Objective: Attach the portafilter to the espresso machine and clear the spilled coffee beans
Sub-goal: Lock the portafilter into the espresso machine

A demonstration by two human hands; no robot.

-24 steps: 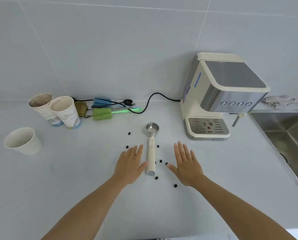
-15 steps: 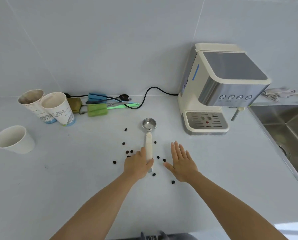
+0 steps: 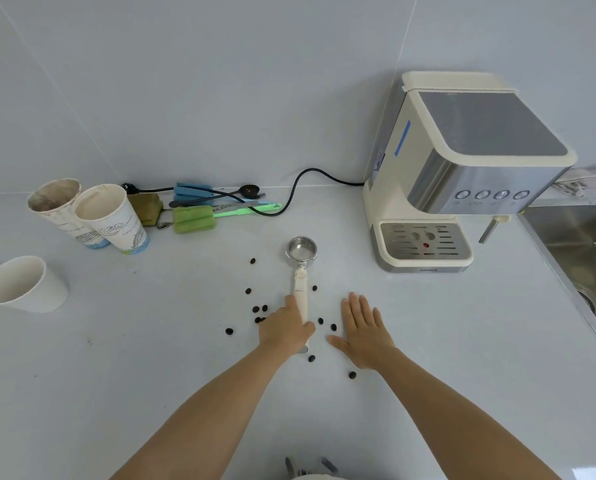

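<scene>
The portafilter (image 3: pixel 301 268) lies on the white counter, steel basket at the far end, cream handle pointing toward me. My left hand (image 3: pixel 284 329) is curled over the near part of the handle. To its right my right hand (image 3: pixel 365 329) rests flat on the counter, fingers apart and empty. Several dark coffee beans (image 3: pixel 248 291) are scattered around the handle and both hands. At the back right stands the cream and steel espresso machine (image 3: pixel 462 168), with its drip tray (image 3: pixel 426 242) in front.
Two used paper cups (image 3: pixel 111 220) and a white cup (image 3: pixel 23 284) stand at the left. Green and blue sponges, utensils and the black power cord (image 3: pixel 300 181) lie along the wall. A steel sink (image 3: pixel 580 244) opens at the right edge.
My left hand has moved from flat beside the handle onto it and closed around it. The right hand stays flat. The view has shifted slightly.
</scene>
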